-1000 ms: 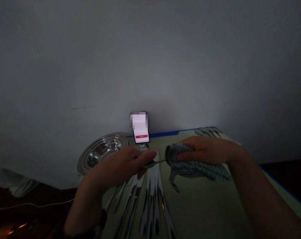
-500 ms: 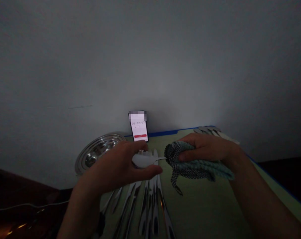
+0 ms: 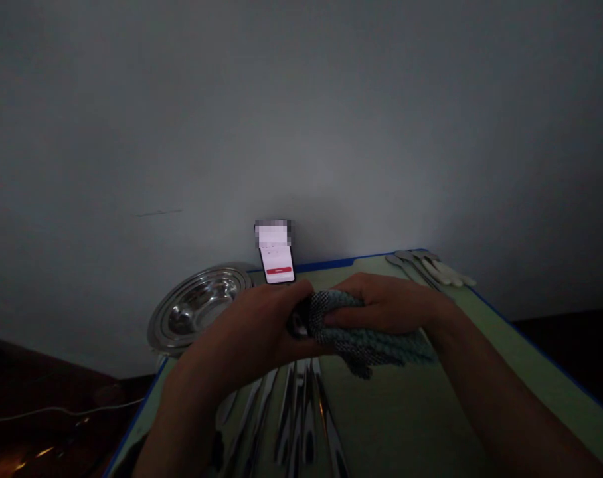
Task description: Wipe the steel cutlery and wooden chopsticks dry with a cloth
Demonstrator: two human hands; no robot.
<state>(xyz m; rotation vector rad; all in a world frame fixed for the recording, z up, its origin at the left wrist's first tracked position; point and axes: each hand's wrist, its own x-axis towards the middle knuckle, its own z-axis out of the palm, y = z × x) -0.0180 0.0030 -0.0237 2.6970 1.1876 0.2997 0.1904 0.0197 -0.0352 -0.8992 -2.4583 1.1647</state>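
Note:
My left hand (image 3: 254, 328) is closed around the bowl end of a metal spoon (image 3: 298, 325), of which only a small glint shows. My right hand (image 3: 386, 307) grips a teal and checked cloth (image 3: 366, 335) that wraps the spoon's handle. The two hands meet above a green table (image 3: 431, 411). Below them several pieces of shiny cutlery (image 3: 296, 425) lie side by side on the table.
A lit phone (image 3: 275, 255) leans against the grey wall at the table's back edge. A round steel bowl (image 3: 199, 307) stands at the back left. More cutlery (image 3: 431, 267) lies at the back right corner. A white cable (image 3: 62, 410) runs over the dark floor at left.
My right hand slid the cloth leftward along the spoon until it met my left hand. The spoon's bowl, visible half a second ago, is now covered by my fingers.

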